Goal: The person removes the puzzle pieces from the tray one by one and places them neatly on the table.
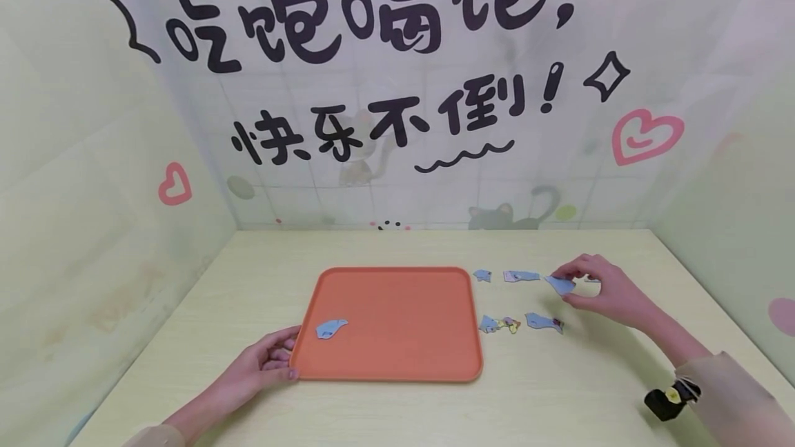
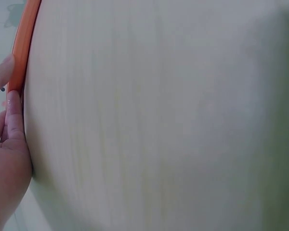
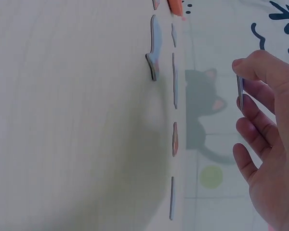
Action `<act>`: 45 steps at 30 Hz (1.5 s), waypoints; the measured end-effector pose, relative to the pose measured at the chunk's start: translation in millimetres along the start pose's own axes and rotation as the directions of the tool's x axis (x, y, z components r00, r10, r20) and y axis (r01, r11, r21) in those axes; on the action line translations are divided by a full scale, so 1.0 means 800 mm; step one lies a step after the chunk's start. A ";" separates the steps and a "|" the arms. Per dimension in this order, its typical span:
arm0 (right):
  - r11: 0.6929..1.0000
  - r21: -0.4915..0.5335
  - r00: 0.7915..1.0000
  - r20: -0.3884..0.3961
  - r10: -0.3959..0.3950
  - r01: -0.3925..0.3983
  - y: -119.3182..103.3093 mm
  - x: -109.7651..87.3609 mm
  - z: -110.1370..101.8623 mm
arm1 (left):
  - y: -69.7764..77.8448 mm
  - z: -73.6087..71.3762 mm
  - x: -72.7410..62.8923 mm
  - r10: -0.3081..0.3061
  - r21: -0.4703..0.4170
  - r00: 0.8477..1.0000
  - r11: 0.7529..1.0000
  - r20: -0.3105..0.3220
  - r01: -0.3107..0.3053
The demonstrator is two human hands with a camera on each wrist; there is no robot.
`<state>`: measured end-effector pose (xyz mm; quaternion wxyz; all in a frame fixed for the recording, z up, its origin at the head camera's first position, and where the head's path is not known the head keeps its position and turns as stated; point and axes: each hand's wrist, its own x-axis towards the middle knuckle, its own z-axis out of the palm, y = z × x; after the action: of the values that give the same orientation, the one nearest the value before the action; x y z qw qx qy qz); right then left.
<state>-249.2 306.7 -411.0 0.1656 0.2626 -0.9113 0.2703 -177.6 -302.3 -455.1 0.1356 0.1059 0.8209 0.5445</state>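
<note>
My left hand [image 1: 263, 363] grips the lower left edge of an orange tray [image 1: 404, 323]. In the left wrist view its thumb and fingers lie along the orange rim [image 2: 24, 45]. One pale blue, irregular puzzle piece [image 1: 331, 328] lies on the left part of the tray. Right of the tray, my right hand [image 1: 605, 290] holds up another flat blue puzzle piece [image 1: 560, 285], pinched between thumb and fingers. The right wrist view shows this held piece [image 3: 240, 91] edge-on, raised above the table.
Several more pieces lie to the tray's right, among them a star-like piece [image 1: 482, 275], a long piece [image 1: 520, 276], a blue-and-yellow piece [image 1: 489, 323] and a tapered piece [image 1: 544, 322]. Printed walls [image 1: 422, 199] enclose the pale wooden table [image 1: 397, 412] at back and sides.
</note>
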 end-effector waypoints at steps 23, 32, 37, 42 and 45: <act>0.998 0.012 0.991 0.119 0.057 -0.059 0.026 -0.044 -0.009 | 0.001 0.000 0.000 -0.017 0.006 1.000 1.000 0.000 0.017; 0.996 0.025 0.978 0.195 0.079 -0.086 0.032 -0.051 -0.012 | 0.000 -0.001 0.000 -0.006 0.006 1.000 1.000 0.004 0.006; 0.995 0.039 0.974 0.212 0.084 -0.094 0.040 -0.056 -0.012 | 0.001 0.000 -0.001 -0.009 0.009 1.000 1.000 0.005 0.009; 0.996 0.074 0.975 0.216 0.041 -0.058 0.048 -0.058 -0.010 | 0.001 0.000 -0.001 -0.014 0.008 1.000 1.000 0.004 0.014; 0.995 0.090 0.974 0.228 0.011 -0.032 0.051 -0.057 -0.010 | 0.002 0.000 0.000 -0.015 0.007 1.000 1.000 -0.001 0.015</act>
<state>-234.2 358.1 -441.5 0.0448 0.2896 -0.9134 0.2826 -177.5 -301.9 -453.3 0.1389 0.0998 0.8238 0.5405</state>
